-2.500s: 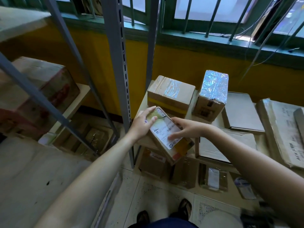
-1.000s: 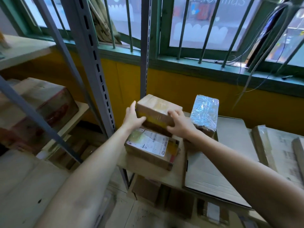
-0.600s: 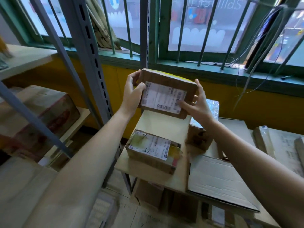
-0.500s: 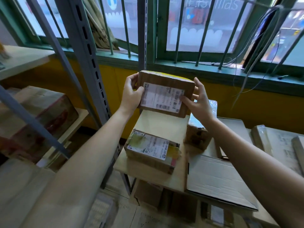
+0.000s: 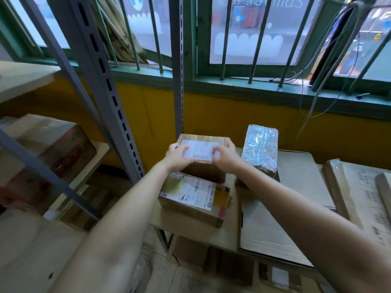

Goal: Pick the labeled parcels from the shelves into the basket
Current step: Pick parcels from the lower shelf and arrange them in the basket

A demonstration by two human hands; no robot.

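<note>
Your fingers (image 5: 179, 149) on both hands clasp the far labeled parcel (image 5: 201, 153) at the shelf's (image 5: 196, 233) back, another labeled parcel (image 5: 193, 196) lies nearer, and no basket shows, so picking remains.

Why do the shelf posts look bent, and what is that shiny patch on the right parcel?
Head view: the wide-angle lens bows the grey shelf post and window bars; daylight from the window glares off the tape-wrapped parcel; the left-hand boxes smear with motion blur; the labeled parcel under both hands stays fairly sharp.
</note>
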